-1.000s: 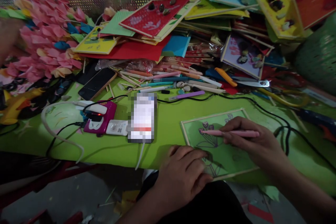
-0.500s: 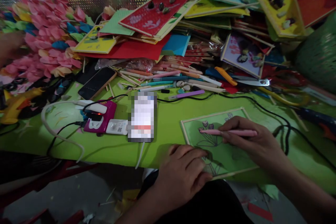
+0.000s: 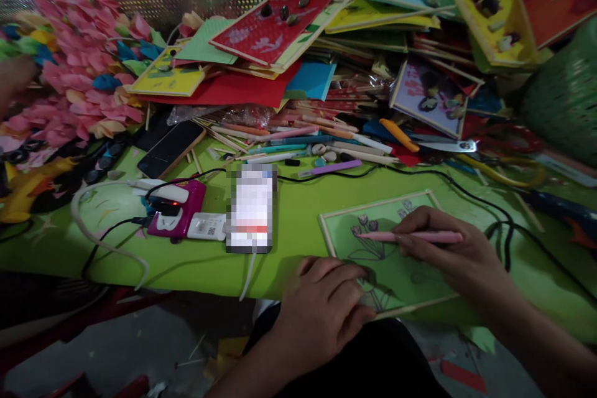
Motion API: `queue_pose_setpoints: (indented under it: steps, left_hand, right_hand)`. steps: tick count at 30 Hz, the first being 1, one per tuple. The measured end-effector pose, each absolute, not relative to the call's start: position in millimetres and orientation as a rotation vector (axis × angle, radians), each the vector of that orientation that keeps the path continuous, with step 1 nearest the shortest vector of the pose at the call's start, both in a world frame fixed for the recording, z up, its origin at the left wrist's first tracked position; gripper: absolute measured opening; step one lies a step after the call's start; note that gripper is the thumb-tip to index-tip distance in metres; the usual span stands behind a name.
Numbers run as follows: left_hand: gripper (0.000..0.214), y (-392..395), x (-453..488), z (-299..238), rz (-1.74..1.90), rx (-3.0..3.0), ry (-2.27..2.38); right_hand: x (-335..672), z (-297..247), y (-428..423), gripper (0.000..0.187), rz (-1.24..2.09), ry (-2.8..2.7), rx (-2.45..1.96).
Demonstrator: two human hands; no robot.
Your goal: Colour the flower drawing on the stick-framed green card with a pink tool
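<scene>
A green framed card (image 3: 396,277) with drawn flower outlines lies at the near edge of the green table (image 3: 298,211). My right hand (image 3: 448,255) pinches a pink pen (image 3: 410,237), its tip resting on the flower drawing at the card's upper left. My left hand (image 3: 326,311) lies over the card's near left corner, fingers curled down on it, holding it in place.
A phone (image 3: 252,208) lies left of the card, beside a pink power bank (image 3: 175,214) with cables. Behind are pens, sticks, scissors (image 3: 448,146), stacked coloured cards (image 3: 275,31) and pink paper flowers (image 3: 79,81). Black cables (image 3: 504,230) run right of the card.
The pen tip has shifted slightly along the flower drawing. The left hand stays where it was.
</scene>
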State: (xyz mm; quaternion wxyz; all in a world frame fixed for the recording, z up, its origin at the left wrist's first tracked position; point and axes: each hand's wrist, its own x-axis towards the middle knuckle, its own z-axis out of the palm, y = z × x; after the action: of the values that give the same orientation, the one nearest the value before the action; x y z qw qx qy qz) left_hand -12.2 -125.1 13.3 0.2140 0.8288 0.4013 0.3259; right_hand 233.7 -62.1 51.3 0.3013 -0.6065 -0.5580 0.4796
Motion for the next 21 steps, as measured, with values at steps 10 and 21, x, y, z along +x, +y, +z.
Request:
queue_pose_setpoints:
  steps: [10, 21]
  left_hand:
    - [0.034, -123.7, -11.7, 13.4, 0.929, 2.296, 1.111]
    - [0.036, -125.9, -11.9, 12.4, 0.931, 2.298, 1.128]
  right_hand:
    - [233.5, 43.3, -61.0, 0.030, 1.242, -1.541, -1.566]
    - [236.3, 41.7, -62.3, 0.033, 1.188, -1.475, -1.596]
